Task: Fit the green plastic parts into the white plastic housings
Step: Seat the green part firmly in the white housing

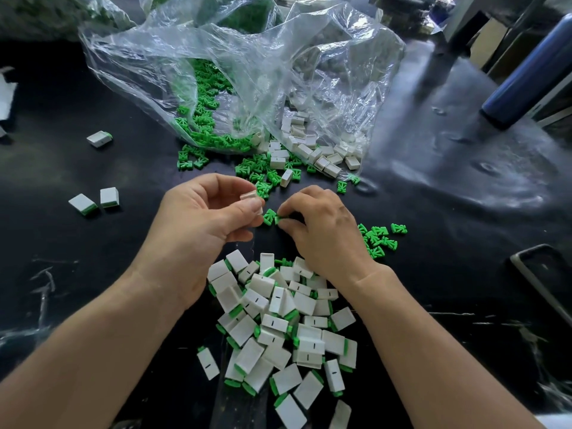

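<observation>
Two bare hands work over the black table [123, 243]. The left hand [210, 218] pinches one white housing [248, 195] between thumb and curled fingers. The right hand [318, 230], close on its right, pinches one green part [277, 220] at its fingertips, with a second green part [268, 215] just beside it. Near me, between the forearms, a pile of finished pieces [278, 323] holds dozens, too many to count. Three separate finished pieces [109, 197] lie apart at the left. Roughly half a dozen loose green parts [379, 238] sit right of the right hand. Farther off, a clear plastic bag [247, 72] spills many more of both
</observation>
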Available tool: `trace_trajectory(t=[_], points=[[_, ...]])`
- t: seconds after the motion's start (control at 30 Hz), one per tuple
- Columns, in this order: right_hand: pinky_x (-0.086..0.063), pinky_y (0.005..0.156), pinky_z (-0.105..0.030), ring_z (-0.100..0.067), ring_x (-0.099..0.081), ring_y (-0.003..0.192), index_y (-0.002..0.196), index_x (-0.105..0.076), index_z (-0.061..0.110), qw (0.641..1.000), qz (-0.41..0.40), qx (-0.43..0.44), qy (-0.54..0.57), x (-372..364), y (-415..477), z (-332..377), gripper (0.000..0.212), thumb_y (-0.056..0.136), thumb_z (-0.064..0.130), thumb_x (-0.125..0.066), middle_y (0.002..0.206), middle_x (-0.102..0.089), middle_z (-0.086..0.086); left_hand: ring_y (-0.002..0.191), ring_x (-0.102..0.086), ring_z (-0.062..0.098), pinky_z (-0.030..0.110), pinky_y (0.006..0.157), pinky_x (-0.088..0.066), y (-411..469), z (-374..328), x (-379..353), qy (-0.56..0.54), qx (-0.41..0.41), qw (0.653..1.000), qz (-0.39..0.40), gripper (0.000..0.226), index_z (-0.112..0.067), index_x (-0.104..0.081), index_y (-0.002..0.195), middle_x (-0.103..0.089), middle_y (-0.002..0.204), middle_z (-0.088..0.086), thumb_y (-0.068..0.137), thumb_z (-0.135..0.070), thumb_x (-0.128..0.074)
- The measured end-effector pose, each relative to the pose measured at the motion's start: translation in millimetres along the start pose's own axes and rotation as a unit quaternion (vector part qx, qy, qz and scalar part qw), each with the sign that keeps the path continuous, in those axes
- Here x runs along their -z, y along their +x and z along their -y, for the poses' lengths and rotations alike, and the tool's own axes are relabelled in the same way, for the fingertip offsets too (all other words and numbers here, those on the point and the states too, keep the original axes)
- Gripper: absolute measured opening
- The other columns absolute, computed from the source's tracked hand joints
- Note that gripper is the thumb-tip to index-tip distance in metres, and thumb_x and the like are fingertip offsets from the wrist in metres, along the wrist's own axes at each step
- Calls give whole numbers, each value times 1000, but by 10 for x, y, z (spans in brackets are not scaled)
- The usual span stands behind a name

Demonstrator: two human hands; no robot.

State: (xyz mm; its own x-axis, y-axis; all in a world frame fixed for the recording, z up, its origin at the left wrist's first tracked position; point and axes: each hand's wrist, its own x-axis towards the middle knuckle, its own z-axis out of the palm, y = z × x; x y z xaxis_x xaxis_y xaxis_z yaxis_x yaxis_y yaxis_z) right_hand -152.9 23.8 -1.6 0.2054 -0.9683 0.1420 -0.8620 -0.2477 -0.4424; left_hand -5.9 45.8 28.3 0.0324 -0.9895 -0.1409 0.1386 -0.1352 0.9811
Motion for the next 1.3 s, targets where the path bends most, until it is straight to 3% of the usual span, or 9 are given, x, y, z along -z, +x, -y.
trace_trajectory(t=[0.1, 0.3, 0.43, 0.63, 0.73, 0.83, 1.07, 1.17, 1.3], points=[[-34, 80, -28, -22, -53, 95, 98, -64, 12, 999, -31, -13, 19, 20, -2, -5, 17, 93, 21, -51, 98, -62, -4, 59, -64, 8, 15, 53, -52, -14, -1, -10, 5, -11, 1000, 13, 18, -13, -63, 75, -68, 63, -3, 73, 5, -66], [-51, 62, -18, 0, -58, 58, 76, -55, 28, 943, -84, -72, 314, 213, -55, 31, 26, 94, 10, -48, 64, -61, 7, 61, -63, 10, 16, 58, -53, -34, -11, -18, -14, -12, 999, 31, 21, -15, -70, 65, -69, 65, 1, 65, 6, -69], [-48, 64, -18, 2, -58, 62, 80, -57, 33, 941, -68, -50, 328, 263, -129, 84, 29, 94, 10, -48, 69, -60, 10, 64, -65, 17, 19, 58, -55, -47, -24, -15, -32, -1, 999, 36, 15, -14, -70, 63, -67, 67, 5, 61, 1, -71], [-43, 54, -13, 0, -54, 55, 77, -59, 24, 923, -70, -13, 378, 306, -181, 170, 18, 91, 13, -54, 61, -58, 8, 57, -59, 8, 15, 49, -49, -50, -24, -20, 28, -7, 999, 28, 20, -18, -70, 71, -68, 63, -2, 66, 1, -71], [-44, 58, -12, 2, -55, 61, 82, -59, 25, 924, -62, -1, 376, 300, -194, 176, 23, 93, 7, -50, 68, -59, 7, 54, -59, 6, 15, 48, -48, -65, -27, -31, 36, -8, 999, 36, 11, -17, -69, 64, -67, 60, -2, 57, -10, -73], [-45, 64, -13, 5, -56, 66, 89, -58, 27, 930, -51, 0, 364, 290, -194, 171, 27, 93, 3, -47, 75, -58, 11, 56, -65, 12, 18, 48, -51, -78, -26, -35, 31, 8, 998, 49, 14, -16, -68, 64, -69, 63, 4, 66, -3, -70], [-53, 73, -36, -18, -61, 75, 82, -58, 33, 934, -45, 22, 352, 276, -193, 172, 29, 87, 5, -54, 77, -63, 4, 54, -64, 10, 17, 49, -50, -84, -33, -41, 23, 5, 998, 59, 15, -16, -69, 71, -69, 62, 3, 64, -2, -71], [-53, 70, -38, -18, -60, 72, 82, -59, 34, 936, -44, 27, 347, 267, -201, 176, 26, 85, 8, -54, 75, -62, 6, 53, -64, 11, 17, 48, -50, -84, -34, -45, 25, 3, 998, 55, 17, -16, -69, 70, -68, 61, 3, 54, -10, -72], [-52, 69, -42, -19, -60, 72, 83, -61, 27, 938, -38, 37, 342, 262, -205, 179, 20, 84, 8, -55, 75, -63, 3, 51, -61, 8, 17, 49, -51, -86, -38, -37, 37, -5, 998, 52, 11, -13, -70, 70, -67, 57, 1, 62, -6, -72]])
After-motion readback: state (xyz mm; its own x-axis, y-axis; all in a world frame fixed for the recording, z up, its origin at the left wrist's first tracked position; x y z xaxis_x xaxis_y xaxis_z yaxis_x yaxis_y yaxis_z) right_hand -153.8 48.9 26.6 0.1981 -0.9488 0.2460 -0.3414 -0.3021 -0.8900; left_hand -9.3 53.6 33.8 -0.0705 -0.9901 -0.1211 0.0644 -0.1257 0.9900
